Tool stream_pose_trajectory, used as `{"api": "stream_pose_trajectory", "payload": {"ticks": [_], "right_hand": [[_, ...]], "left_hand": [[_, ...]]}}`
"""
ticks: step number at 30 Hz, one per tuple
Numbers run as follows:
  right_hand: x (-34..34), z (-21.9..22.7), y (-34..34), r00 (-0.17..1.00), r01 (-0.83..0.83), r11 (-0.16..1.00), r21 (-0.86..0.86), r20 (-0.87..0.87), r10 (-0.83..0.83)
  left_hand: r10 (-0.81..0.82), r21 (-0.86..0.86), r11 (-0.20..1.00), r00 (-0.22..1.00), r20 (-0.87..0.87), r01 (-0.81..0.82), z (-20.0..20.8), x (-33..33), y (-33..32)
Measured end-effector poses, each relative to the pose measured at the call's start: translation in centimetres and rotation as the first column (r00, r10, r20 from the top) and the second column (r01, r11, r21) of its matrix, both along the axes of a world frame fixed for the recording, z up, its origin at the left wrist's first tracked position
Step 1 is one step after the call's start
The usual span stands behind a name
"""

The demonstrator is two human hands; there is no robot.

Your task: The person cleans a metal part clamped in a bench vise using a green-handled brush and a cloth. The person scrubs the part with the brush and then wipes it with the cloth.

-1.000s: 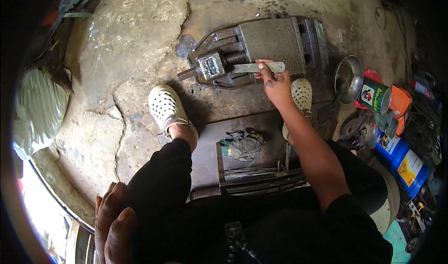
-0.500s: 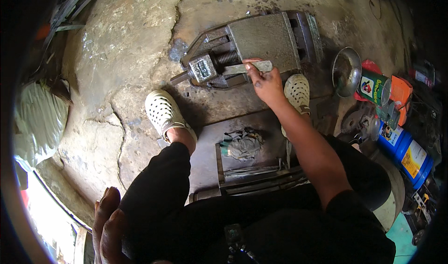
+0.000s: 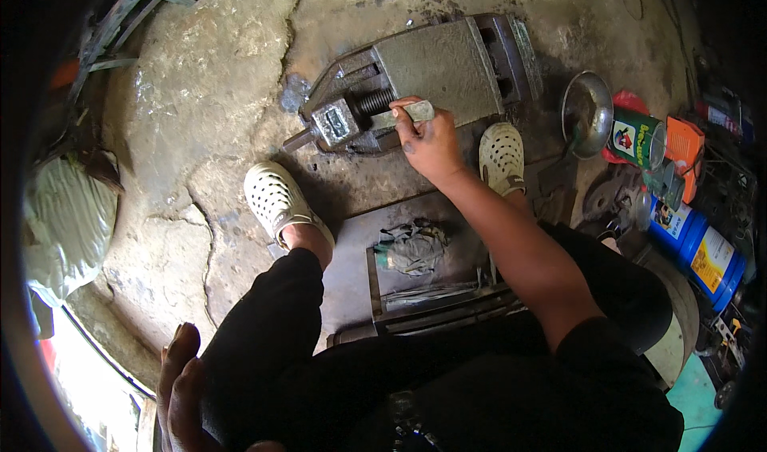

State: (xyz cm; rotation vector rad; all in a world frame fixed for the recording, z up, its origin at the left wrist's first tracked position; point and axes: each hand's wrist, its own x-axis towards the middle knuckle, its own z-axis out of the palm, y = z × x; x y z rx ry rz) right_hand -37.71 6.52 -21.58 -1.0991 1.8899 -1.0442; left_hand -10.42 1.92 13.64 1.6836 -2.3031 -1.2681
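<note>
My right hand (image 3: 431, 144) is closed around a flat grey metal strip (image 3: 417, 113), pinched between thumb and fingers. The strip's left end lies beside the threaded screw (image 3: 374, 103) of a heavy, greasy machine vise (image 3: 439, 64), close to its square end block (image 3: 335, 123). Part of the strip and the near side of the vise are hidden by the hand. At the lower left, my left hand (image 3: 182, 392) hangs beside my left knee. Its visible fingers are stretched out, holding nothing; the rest of it is out of sight.
A dark rag (image 3: 415, 248) lies on a metal plate between my feet. To the right stand a metal bowl (image 3: 586, 115), a green tin (image 3: 635, 139), an orange tool (image 3: 685, 158) and a blue bucket (image 3: 697, 252). A pale sack (image 3: 68, 220) sits at the left by a metal frame (image 3: 120, 28).
My right hand has slid the strip leftward along the screw, nearer the end block. The whole view has shifted slightly. My left hand stays about where it was.
</note>
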Motion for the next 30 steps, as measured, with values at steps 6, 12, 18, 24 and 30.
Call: {"api": "stream_pose_trajectory", "payload": {"ticks": [6, 12, 18, 24, 30], "right_hand": [[-1.8, -1.2, -0.4, 0.919, 0.181, 0.977, 0.109, 0.336, -0.208], [-5.2, -0.6, 0.2, 0.904, -0.052, 0.966, 0.254, 0.423, -0.063], [-3.6, 4.1, 4.0, 0.927, -0.361, 0.923, 0.132, 0.156, 0.341], [0.1, 4.4, 5.8, 0.914, -0.404, 0.911, 0.08, -0.007, 0.406], [1.7, 4.0, 6.2, 0.941, -0.328, 0.944, 0.042, -0.07, 0.33]], "left_hand": [[-0.063, -0.019, 0.998, 0.998, -0.01, 0.062, 0.1, 0.0, 0.0], [-0.104, -0.022, 0.994, 0.995, 0.0, 0.104, 0.1, 0.2, -0.1], [-0.081, -0.036, 0.996, 0.997, 0.002, 0.081, 0.1, 0.8, 0.1], [-0.094, -0.042, 0.995, 0.996, -0.002, 0.094, 0.3, 1.2, 0.2], [-0.117, -0.056, 0.992, 0.993, -0.011, 0.116, 0.3, 1.5, 0.1]]}}
